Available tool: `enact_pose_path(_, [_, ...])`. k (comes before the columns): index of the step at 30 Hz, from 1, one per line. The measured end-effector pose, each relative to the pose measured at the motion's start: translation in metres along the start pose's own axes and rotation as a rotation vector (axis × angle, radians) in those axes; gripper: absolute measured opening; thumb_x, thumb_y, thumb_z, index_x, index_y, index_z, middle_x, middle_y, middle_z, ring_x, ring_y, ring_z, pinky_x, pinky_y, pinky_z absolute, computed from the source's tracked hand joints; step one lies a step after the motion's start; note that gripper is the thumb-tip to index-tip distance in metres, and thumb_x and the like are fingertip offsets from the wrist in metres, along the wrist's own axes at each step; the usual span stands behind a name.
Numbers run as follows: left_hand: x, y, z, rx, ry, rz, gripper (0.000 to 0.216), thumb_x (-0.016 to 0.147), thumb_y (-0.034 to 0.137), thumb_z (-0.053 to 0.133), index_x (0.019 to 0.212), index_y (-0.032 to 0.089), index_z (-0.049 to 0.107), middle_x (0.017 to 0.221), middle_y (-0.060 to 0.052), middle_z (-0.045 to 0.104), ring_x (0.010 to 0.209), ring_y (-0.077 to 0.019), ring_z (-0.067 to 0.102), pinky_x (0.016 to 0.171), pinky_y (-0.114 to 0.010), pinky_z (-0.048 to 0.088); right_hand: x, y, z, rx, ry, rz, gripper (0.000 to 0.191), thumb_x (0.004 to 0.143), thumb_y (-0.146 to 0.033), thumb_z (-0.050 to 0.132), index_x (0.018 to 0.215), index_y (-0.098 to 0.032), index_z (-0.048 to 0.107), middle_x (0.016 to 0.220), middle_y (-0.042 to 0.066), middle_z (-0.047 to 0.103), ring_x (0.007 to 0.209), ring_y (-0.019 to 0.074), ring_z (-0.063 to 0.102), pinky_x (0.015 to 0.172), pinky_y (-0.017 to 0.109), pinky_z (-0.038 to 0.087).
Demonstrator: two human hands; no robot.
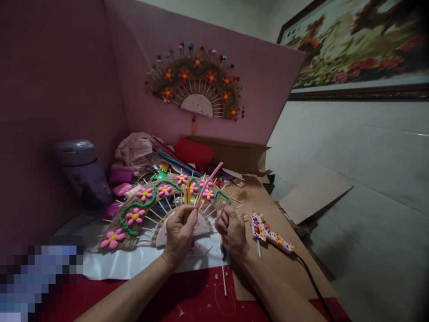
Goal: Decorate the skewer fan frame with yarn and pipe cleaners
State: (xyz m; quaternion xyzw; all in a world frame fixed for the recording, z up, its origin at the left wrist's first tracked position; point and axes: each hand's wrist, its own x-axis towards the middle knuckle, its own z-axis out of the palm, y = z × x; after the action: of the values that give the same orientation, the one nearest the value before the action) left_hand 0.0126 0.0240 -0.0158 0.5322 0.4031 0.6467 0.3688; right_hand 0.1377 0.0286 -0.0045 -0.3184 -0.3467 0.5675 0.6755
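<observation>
The half-round fan [142, 205] lay on a white sheet [114, 266] across the far left of the worktop [161, 299], its band wrapped in coarse brown cord. Pink flowers [135, 216] with yellow centres dotted that band, a wavy green cord [154, 195] wound between them, and pale sticks [153, 219] ran inward like ribs – their tips also poking past the outer edge – towards a whitish half-disc [162, 235], partly hidden by the hands.

The left hand [181, 230] pinched a pink strip [209, 184] between thumb and fingers, above the fan's near right part; yellow strips [188, 192] rose just behind the knuckles, though whether they were gripped I cannot tell. The right hand [231, 228] was curled closed beside it, its contents hidden.

At far left stood a purple tumbler [77, 172], its lid on and inside unseen. Shiny pink packets [122, 189] sat near it – filling unclear – and small clear packets [239, 183] lay farther right.
</observation>
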Motion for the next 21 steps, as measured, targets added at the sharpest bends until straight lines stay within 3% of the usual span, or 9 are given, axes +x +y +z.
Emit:
enact_pose_path(3, [-0.002, 0.003, 0.001, 0.022, -0.041, 0.036, 0.016, 0.079, 0.031, 0.056, 0.073, 0.016, 0.059, 0.057, 0.003, 0.046, 0.053, -0.0096, 0.040, 0.050, -0.021, 0.031, -0.003, 0.001, -0.001, -0.117, -0.071, -0.091, 0.034, 0.077, -0.033, 0.052, 0.049, -0.018, 0.039, 0.041, -0.007, 0.035, 0.034, 0.0041, 0.025, 0.034, 0.018, 0.016])
enact_pose_path(5, [-0.004, 0.004, 0.002, 0.032, -0.090, 0.058, 0.016, 0.079, 0.029, 0.055, 0.071, 0.016, 0.058, 0.058, 0.003, 0.046, 0.055, -0.0098, 0.041, 0.052, -0.022, 0.032, -0.007, 0.002, -0.002, -0.176, -0.110, -0.135, 0.019, 0.078, -0.031, 0.052, 0.064, -0.018, 0.052, 0.048, -0.007, 0.041, 0.038, 0.0051, 0.030, 0.036, 0.017, 0.021])
enact_pose_path(8, [-0.008, 0.003, 0.002, 0.075, -0.182, 0.103, 0.015, 0.081, 0.028, 0.053, 0.072, 0.017, 0.058, 0.059, 0.003, 0.046, 0.054, -0.0097, 0.040, 0.052, -0.022, 0.032, -0.011, 0.002, -0.001, -0.276, -0.155, -0.212, 0.012, 0.078, -0.031, 0.059, 0.084, -0.021, 0.057, 0.063, -0.004, 0.053, 0.052, 0.0074, 0.045, 0.048, 0.018, 0.037])
enact_pose_path(10, [-0.011, 0.002, 0.003, 0.121, -0.247, 0.153, 0.014, 0.082, 0.026, 0.051, 0.074, 0.017, 0.058, 0.060, 0.002, 0.047, 0.055, -0.0096, 0.040, 0.052, -0.022, 0.032, -0.013, 0.002, -0.001, -0.372, -0.178, -0.294, 0.011, 0.078, -0.031, 0.061, 0.081, -0.020, 0.058, 0.070, -0.002, 0.056, 0.062, 0.0098, 0.051, 0.058, 0.021, 0.043])
enact_pose_path(13, [-0.013, 0.004, 0.004, 0.150, -0.312, 0.193, 0.014, 0.083, 0.024, 0.049, 0.077, 0.016, 0.059, 0.064, 0.001, 0.050, 0.057, -0.0096, 0.041, 0.054, -0.022, 0.032, -0.014, 0.004, -0.004, -0.513, -0.165, -0.402, 0.015, 0.080, -0.029, 0.060, 0.070, -0.019, 0.057, 0.064, -0.003, 0.053, 0.060, 0.0101, 0.049, 0.057, 0.021, 0.042])
enact_pose_path(18, [-0.015, 0.012, 0.009, -0.039, -0.256, -0.026, 0.019, 0.083, 0.029, 0.048, 0.071, 0.016, 0.054, 0.058, 0.003, 0.044, 0.053, -0.0090, 0.039, 0.050, -0.021, 0.031, -0.013, 0.011, -0.013, -0.615, -0.147, -0.518, 0.009, 0.081, -0.024, 0.059, 0.074, -0.019, 0.059, 0.068, -0.001, 0.057, 0.062, 0.0120, 0.052, 0.058, 0.024, 0.042])
enact_pose_path(21, [-0.015, 0.013, 0.011, -0.158, -0.208, -0.145, 0.021, 0.080, 0.032, 0.052, 0.068, 0.016, 0.051, 0.057, 0.003, 0.043, 0.054, -0.0087, 0.039, 0.051, -0.021, 0.032, -0.012, 0.013, -0.016, -0.687, -0.222, -0.665, 0.005, 0.081, -0.018, 0.059, 0.080, -0.021, 0.062, 0.075, 0.001, 0.059, 0.070, 0.0146, 0.054, 0.065, 0.028, 0.044])
